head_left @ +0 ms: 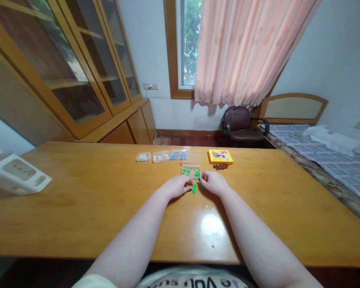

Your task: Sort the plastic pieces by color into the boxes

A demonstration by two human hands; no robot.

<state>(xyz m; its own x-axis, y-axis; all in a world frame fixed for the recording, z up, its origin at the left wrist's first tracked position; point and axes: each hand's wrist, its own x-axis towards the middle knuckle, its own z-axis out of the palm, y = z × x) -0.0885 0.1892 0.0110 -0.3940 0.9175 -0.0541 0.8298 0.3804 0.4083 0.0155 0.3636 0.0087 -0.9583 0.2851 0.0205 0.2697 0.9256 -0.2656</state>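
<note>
Small green plastic pieces [194, 188] lie on the table at the fingertips of my left hand [177, 187]. The thumb and fingers of that hand are bent in a pinch around one of them. My right hand [214, 182] is curled close by, its fingertips on another green piece [201, 186]. Just beyond both hands, a clear plastic box [192, 159] stands with its lid raised and several green pieces [187, 171] inside. The exact kind of the pieces is too small to make out.
Clear boxes with white pieces [143, 157], cream pieces [161, 156] and blue pieces [179, 155] stand at the back. A yellow box [221, 156] lies right of them, behind a pile of brown pieces [221, 167]. A white device [18, 172] stands on the left of the wooden table [108, 192].
</note>
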